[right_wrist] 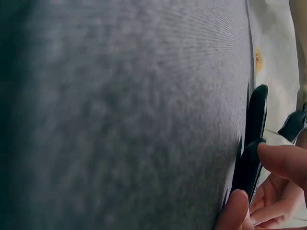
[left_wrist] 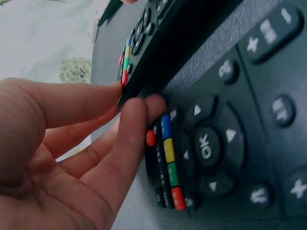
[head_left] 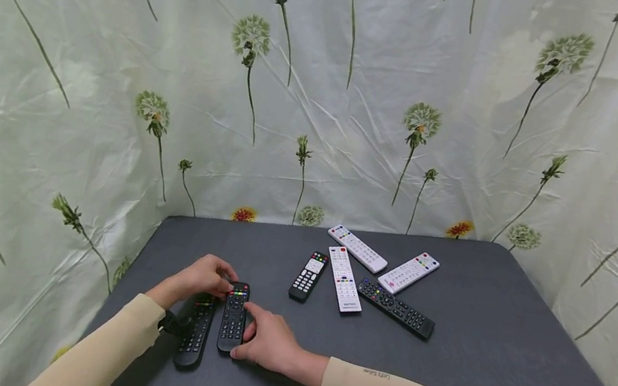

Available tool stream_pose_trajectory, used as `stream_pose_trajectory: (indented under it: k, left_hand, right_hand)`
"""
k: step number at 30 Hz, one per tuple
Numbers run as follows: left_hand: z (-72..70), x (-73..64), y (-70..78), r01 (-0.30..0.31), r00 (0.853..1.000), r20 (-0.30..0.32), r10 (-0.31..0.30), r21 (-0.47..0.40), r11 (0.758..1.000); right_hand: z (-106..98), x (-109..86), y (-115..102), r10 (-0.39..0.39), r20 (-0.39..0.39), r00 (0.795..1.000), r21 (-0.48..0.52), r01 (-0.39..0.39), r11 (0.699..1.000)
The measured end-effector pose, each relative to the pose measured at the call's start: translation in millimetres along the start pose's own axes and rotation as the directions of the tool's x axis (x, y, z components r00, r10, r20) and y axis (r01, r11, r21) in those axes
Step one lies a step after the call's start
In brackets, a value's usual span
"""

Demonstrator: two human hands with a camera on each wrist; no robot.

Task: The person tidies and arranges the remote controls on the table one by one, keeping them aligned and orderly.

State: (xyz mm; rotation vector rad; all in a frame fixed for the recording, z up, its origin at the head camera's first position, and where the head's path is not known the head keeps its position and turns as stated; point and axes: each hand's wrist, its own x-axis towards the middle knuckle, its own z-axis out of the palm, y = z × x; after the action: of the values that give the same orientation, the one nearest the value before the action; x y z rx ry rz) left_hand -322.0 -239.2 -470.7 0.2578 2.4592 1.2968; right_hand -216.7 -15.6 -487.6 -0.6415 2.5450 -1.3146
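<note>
The slim black plastic remote [head_left: 233,319] seems light, stiff; grip its sides. Right hand [head_left: 271,344] touches it, fingers extended; unclear whether left hand [head_left: 202,279] pinches its far end.

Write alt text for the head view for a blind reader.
A person's left hand touches the far end of a black remote on a dark gray table while the right hand touches its right side and near end. A second black remote lies to its left. Farther back lie three white remotes and two more black remotes before a dandelion-print cloth.
</note>
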Motion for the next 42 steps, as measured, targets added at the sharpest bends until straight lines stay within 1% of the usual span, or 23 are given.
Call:
stream_pose_trajectory:
  k: [3, 5, 8, 14, 23, 28, 33, 42]
  left_hand:
    - [-2.0, 1.2, -0.4, -0.035, 0.999, 0.008, 0.035, 0.074, 0.997]
    - [-3.3, 2.2, -0.5, -0.050, 0.999, 0.006, 0.050, 0.116, 0.992]
    - [-4.9, 2.9, -0.9, -0.064, 0.998, 0.023, 0.061, 0.149, 0.987]
    - [-5.4, 3.0, -2.9, -0.095, 0.994, 0.067, 0.085, 0.159, 0.983]
    - [-5.3, 3.8, -2.9, -0.146, 0.984, 0.129, 0.119, 0.220, 0.965]
    - [-5.5, 3.9, -1.9, -0.162, 0.981, 0.139, 0.132, 0.235, 0.958]
    - [-5.6, 4.2, -3.4, -0.161, 0.981, 0.142, 0.131, 0.231, 0.960]
    - [-6.2, 3.1, -4.4, -0.172, 0.979, 0.144, 0.141, 0.230, 0.958]
  right_hand:
    - [3, -1.0, -2, -0.008, 0.002, 1.000, -0.075, 0.008, 0.997]
    - [5, -1.5, -3, -0.006, -0.001, 1.000, -0.100, 0.006, 0.995]
    - [7, -3.4, -4, -0.013, 0.001, 1.000, -0.132, 0.013, 0.991]
    - [10, -9.6, -7, -0.030, 0.005, 1.000, -0.167, 0.030, 0.985]
    - [16, -15.4, -8, -0.031, 0.010, 0.999, -0.197, 0.032, 0.980]
    - [16, -15.6, -8, -0.031, 0.005, 0.999, -0.216, 0.032, 0.976]
    - [16, -15.7, -8, -0.035, -0.002, 0.999, -0.234, 0.033, 0.972]
    - [16, -16.2, -7, -0.049, -0.004, 0.999, -0.227, 0.047, 0.973]
